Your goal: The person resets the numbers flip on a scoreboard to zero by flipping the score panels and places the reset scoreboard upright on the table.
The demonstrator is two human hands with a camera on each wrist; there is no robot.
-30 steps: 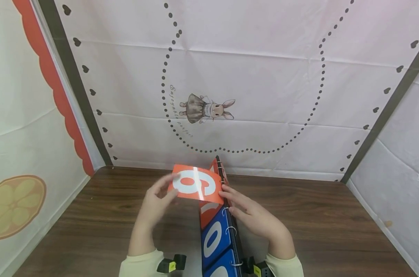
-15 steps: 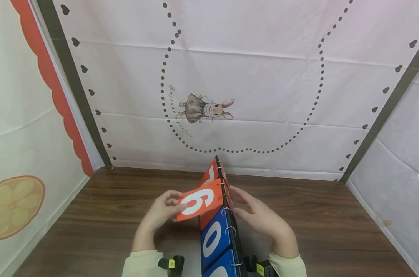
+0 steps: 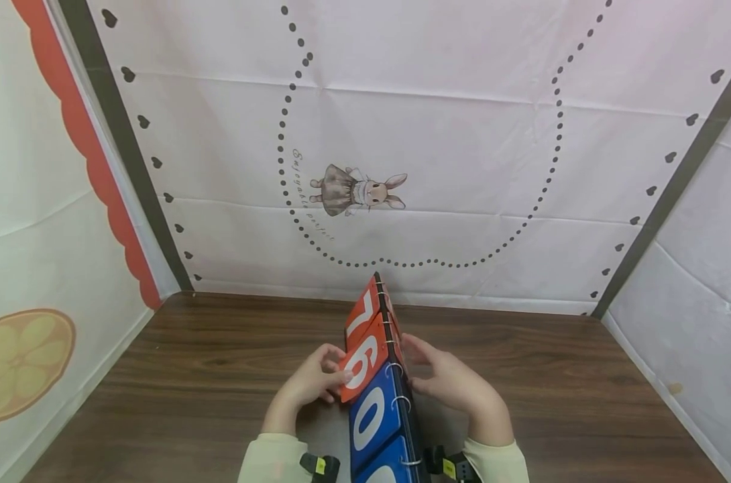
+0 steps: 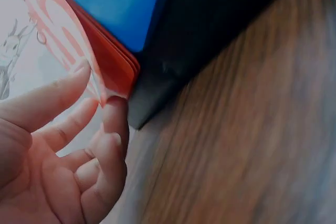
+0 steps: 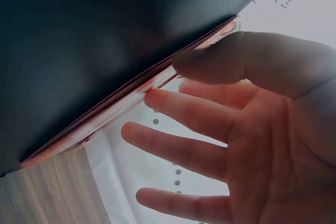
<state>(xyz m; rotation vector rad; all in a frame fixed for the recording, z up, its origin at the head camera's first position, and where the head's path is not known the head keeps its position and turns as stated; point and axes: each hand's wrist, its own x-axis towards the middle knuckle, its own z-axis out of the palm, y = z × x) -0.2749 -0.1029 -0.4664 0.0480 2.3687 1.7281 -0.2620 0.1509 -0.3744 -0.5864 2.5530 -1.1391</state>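
Observation:
A tabletop flip scoreboard (image 3: 412, 409) with a black stand and ring-bound number cards stands lengthwise in front of me. My left hand (image 3: 310, 381) pinches the lower edge of the red 6 card (image 3: 368, 349), thumb in front and index finger behind. That card (image 4: 63, 24) is slightly bowed and lifted off the red stack (image 4: 116, 69) in the left wrist view. Across the spine, my right hand (image 3: 453, 381) has its fingers spread, holding nothing. Its thumb (image 5: 210, 64) and index fingertip are close to the rear red cards (image 5: 113, 107).
Blue cards showing 0 (image 3: 371, 417) hang at the near end; another red card (image 3: 363, 312) is at the far end. The scoreboard stands on a dark wooden table (image 3: 233, 349). White printed cloth (image 3: 462, 168) rises behind, with side panels left and right.
The red 6 card has swung down from nearly level to close against the scoreboard's left face. My left hand has moved down and right with it; the right hand has shifted slightly.

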